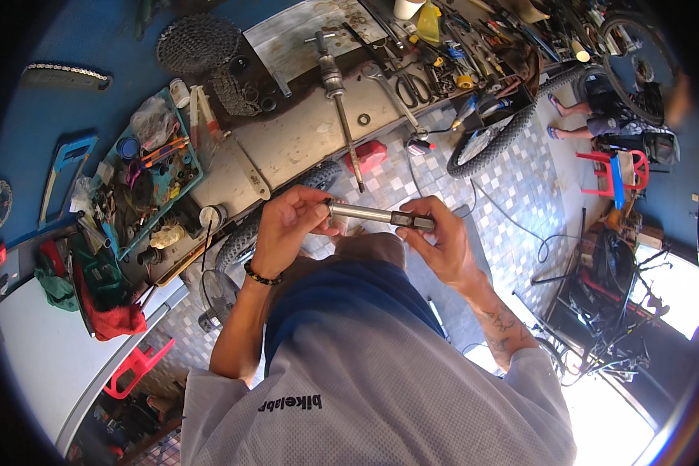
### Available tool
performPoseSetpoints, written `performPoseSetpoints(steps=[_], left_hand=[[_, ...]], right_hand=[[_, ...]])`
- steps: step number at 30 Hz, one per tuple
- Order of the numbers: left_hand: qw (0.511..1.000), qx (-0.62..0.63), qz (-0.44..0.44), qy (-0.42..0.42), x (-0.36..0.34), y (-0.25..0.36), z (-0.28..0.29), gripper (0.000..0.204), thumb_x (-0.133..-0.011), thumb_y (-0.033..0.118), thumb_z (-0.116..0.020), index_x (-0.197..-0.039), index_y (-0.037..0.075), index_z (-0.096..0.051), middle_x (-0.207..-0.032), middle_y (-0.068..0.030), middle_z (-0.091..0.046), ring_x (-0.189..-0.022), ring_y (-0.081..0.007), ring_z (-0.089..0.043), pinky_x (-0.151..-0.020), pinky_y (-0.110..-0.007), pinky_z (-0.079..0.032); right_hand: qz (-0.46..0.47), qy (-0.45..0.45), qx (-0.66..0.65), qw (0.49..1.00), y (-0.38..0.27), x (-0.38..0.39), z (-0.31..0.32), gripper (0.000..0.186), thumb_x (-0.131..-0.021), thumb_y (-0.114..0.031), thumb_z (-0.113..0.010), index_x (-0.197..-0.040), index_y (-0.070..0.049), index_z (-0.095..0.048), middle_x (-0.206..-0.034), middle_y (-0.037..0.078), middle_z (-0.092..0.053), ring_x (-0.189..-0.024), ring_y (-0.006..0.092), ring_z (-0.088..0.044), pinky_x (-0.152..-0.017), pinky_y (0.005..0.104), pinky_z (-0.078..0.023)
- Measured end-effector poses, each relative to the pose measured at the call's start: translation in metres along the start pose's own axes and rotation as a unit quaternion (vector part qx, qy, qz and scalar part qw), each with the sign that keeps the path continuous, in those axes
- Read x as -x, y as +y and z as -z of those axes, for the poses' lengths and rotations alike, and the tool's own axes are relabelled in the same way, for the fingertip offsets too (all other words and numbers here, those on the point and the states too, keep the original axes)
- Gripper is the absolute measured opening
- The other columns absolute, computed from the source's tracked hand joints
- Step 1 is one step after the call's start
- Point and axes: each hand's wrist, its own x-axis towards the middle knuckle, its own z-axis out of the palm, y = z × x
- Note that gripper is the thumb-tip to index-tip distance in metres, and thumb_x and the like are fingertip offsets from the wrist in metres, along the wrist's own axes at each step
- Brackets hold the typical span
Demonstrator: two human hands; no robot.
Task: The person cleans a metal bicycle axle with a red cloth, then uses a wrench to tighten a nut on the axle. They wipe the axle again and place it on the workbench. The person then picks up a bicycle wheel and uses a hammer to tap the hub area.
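Between my two hands, in front of my waist, is a shiny cylindrical metal tool (365, 213) with a darker, blocky right end. It lies almost level, tipping slightly down to the right. My left hand (291, 225) pinches its left end with thumb and fingers. Around the blocky end close the fingers of my right hand (443, 239). Just beyond, a long T-handled metal shaft tool (332, 81) lies on the workbench (303, 128), its thin tip sticking out past the front edge. A small ring (363, 119) and a wrench (394, 93) rest to its right.
A teal tray (198, 167) of small parts and tools stands on the bench's left. Pliers, scissors (413, 90) and other hand tools crowd the right. Bicycle tyres (493, 147) are below the bench edge. A red chair (613, 171) and another person's legs (579, 116) are at far right.
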Motion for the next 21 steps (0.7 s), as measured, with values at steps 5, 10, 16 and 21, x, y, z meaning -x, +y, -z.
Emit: performPoseSetpoints(steps=[5,10,16,21], left_hand=[[1.000,-0.016,-0.009,-0.007,0.002,0.003,-0.001,0.022,-0.106,0.001,-0.060,-0.125,-0.008,-0.060,-0.111,-0.0135,-0.071,-0.096,-0.0206,-0.074,-0.089,-0.035,-0.065],[1.000,0.012,-0.011,-0.004,0.005,0.004,-0.006,0.021,-0.105,0.002,-0.062,-0.124,-0.008,-0.061,-0.110,-0.0130,-0.071,-0.094,-0.0193,-0.074,-0.089,-0.034,-0.065],[0.999,-0.027,-0.016,-0.018,0.005,0.003,-0.010,0.020,-0.105,0.003,-0.063,-0.121,-0.009,-0.063,-0.106,-0.0132,-0.071,-0.092,-0.0186,-0.074,-0.087,-0.035,-0.065],[1.000,0.003,-0.016,-0.008,0.004,0.002,-0.011,0.021,-0.105,0.004,-0.063,-0.122,-0.009,-0.063,-0.103,-0.0123,-0.071,-0.091,-0.0186,-0.074,-0.086,-0.034,-0.065]], right_hand=[[-0.181,-0.081,-0.141,0.970,0.000,0.002,0.003,0.030,-0.108,-0.024,-0.064,-0.115,0.004,-0.070,-0.076,0.002,-0.064,-0.064,0.0069,-0.061,-0.057,0.0223,-0.048],[-0.107,0.027,-0.138,0.984,-0.008,0.003,-0.010,0.033,-0.110,-0.026,-0.061,-0.113,0.005,-0.070,-0.071,0.001,-0.060,-0.060,0.0071,-0.058,-0.054,0.0224,-0.047],[-0.172,-0.051,-0.129,0.975,-0.002,0.005,0.009,0.019,-0.103,-0.013,-0.070,-0.113,0.002,-0.072,-0.084,0.004,-0.065,-0.068,0.0093,-0.065,-0.061,0.0246,-0.051],[0.147,0.045,0.052,0.987,-0.004,0.003,-0.005,0.019,-0.104,-0.013,-0.069,-0.113,0.003,-0.072,-0.086,0.004,-0.065,-0.068,0.0104,-0.065,-0.064,0.0264,-0.053]])
